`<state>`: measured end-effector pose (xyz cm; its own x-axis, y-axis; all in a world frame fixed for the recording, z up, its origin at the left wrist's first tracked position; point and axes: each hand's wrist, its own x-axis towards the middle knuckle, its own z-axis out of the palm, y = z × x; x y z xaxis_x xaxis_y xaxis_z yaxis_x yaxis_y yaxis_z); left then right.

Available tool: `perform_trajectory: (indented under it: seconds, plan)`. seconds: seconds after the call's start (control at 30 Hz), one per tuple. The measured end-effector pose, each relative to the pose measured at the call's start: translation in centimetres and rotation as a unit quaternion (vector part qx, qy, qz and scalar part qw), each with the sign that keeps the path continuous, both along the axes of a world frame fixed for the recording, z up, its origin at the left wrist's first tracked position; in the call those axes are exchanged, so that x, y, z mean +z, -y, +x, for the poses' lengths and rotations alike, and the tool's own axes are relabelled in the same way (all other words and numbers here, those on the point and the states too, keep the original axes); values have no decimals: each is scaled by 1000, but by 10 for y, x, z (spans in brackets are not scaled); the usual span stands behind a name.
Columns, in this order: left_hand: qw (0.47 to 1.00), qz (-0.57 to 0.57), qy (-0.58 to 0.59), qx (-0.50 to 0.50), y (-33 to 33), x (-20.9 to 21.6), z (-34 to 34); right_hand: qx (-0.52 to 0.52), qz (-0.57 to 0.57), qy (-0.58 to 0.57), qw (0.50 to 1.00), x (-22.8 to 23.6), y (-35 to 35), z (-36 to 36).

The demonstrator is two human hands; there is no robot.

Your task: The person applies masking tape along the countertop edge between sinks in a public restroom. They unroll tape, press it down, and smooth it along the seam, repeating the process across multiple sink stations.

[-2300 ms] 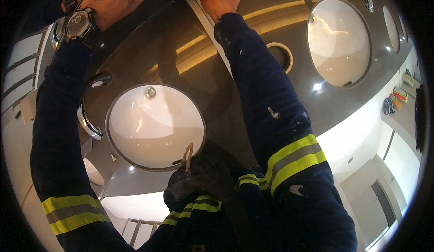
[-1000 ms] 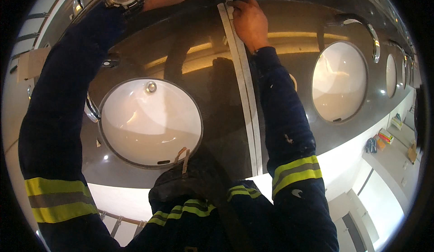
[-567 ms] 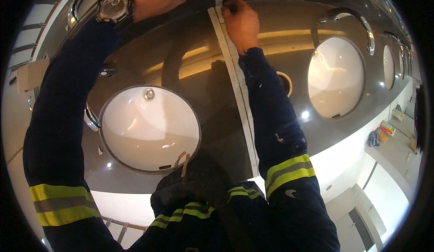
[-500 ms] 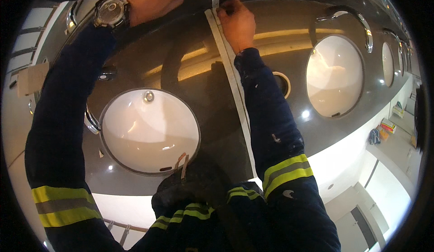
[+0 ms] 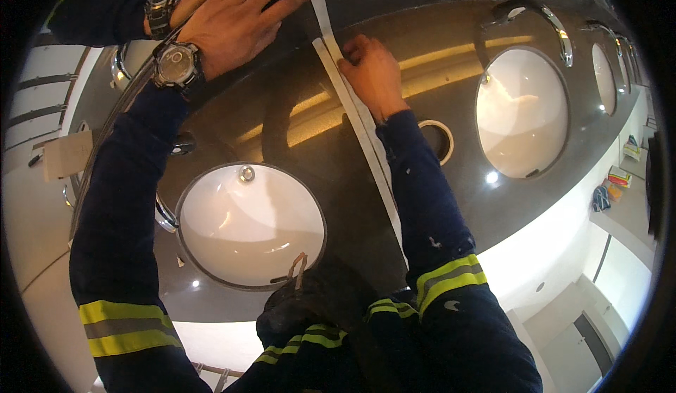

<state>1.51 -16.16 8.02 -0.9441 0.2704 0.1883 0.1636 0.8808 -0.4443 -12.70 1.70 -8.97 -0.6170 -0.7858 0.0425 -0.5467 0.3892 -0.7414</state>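
Observation:
My left hand [image 5: 236,23], with a wristwatch [image 5: 177,66], lies flat with fingers stretched along the back edge of the dark countertop [image 5: 366,252]. Its fingertips reach the upper end of a pale tape strip [image 5: 320,5]. The strip runs from the upright surface behind, down across the counter toward me. A second pale strip [image 5: 352,104] lies alongside it. My right hand [image 5: 373,72] rests just right of the strips, fingers curled in and thumb at the strip's edge; whatever is inside the fingers is hidden. A tape roll [image 5: 446,141] lies beside my right forearm.
A white oval basin [image 5: 253,245] sits left of the strips, another basin [image 5: 517,122] to the right. Curved chrome taps [image 5: 560,30] stand behind the basins. A mirror behind reflects my left hand. At far left is a cardboard piece [image 5: 67,155].
My right hand has moved toward me along the strip, its fingers still curled. My left hand has shifted slightly down and right in view, fingers extended. The camera view has shifted a little.

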Motion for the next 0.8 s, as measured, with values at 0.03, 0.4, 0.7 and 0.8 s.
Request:
perform_trajectory:
  seconds: [0.03,0.4,0.7,0.8]
  plan:
    - [1000,-8,2,2,-3,2,-1,15,-3,-3,1000,1,-7,0]
    - [998,-21,-9,58,17,-31,4,39,-42,-61,997,-3,-13,0]
    - [998,-26,-6,62,17,-31,6,84,-205,-35,975,20,-34,1]
    - [997,-27,-3,66,13,-27,3,123,-262,68,955,25,-30,2]
